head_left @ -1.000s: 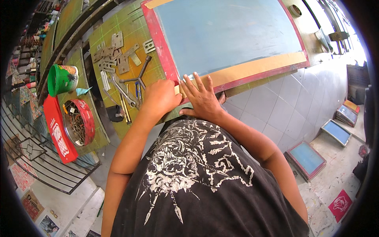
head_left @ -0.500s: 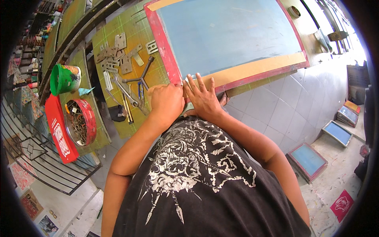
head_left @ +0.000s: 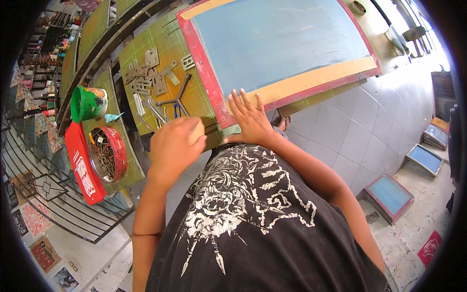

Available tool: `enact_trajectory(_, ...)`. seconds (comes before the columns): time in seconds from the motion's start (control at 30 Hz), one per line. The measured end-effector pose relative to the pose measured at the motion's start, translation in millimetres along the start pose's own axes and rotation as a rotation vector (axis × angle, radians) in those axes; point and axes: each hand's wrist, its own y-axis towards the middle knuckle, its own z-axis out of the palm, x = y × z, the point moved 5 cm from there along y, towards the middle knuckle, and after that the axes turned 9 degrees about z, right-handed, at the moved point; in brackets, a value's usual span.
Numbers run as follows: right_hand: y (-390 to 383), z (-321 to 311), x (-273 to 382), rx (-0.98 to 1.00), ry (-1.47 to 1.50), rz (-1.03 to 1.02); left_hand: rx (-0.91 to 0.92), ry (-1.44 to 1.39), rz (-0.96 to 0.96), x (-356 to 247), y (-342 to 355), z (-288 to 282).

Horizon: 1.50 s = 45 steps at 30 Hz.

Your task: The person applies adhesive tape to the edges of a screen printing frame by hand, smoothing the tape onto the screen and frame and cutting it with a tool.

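Observation:
A screen printing frame (head_left: pixel 212 80) with a red border and blue mesh lies on the green table. Tan tape (head_left: pixel 311 78) runs along its near and far edges. My right hand (head_left: pixel 253 124) rests with spread fingers on the frame's near left corner, on the tape. My left hand (head_left: pixel 176 146) is closed, just left of that corner and apart from it. Between its thumb and fingers shows a tan roll of tape (head_left: pixel 197 132), mostly covered by the hand. Beyond the left hand lie a three-armed wrench (head_left: pixel 181 95) and several metal brackets (head_left: pixel 159 82).
On the left stand a green bucket (head_left: pixel 82 104), a red round tin (head_left: pixel 119 153) full of screws or bolts and a red box (head_left: pixel 82 165). Smaller framed screens (head_left: pixel 389 197) lean at the right. A ring-shaped roll (head_left: pixel 358 7) sits at the far right of the table.
My left hand has drawn away from the frame's corner, to the left and toward me, with the tan roll. My right hand stays on the corner. The view has shifted slightly.

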Motion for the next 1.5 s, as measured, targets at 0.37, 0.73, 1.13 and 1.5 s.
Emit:
enact_trajectory(0.37, 2, 0, 5, 0.145, -0.258, -0.279, -0.092, -0.331, -0.279, 35, -40, 22)
enact_trajectory(0.73, -19, -96, -181, -0.023, -0.249, 0.130, -0.114, -0.485, -0.253, -5, -15, 13)
enact_trajectory(1.13, -49, -223, -427, -0.120, -0.348, 0.552, -0.160, -0.506, -0.270, -88, 61, 36)
enact_trajectory(1.5, -68, -298, -492, -0.350, 0.192, 0.507, -0.282, -0.713, -0.116, -235, 197, 64)
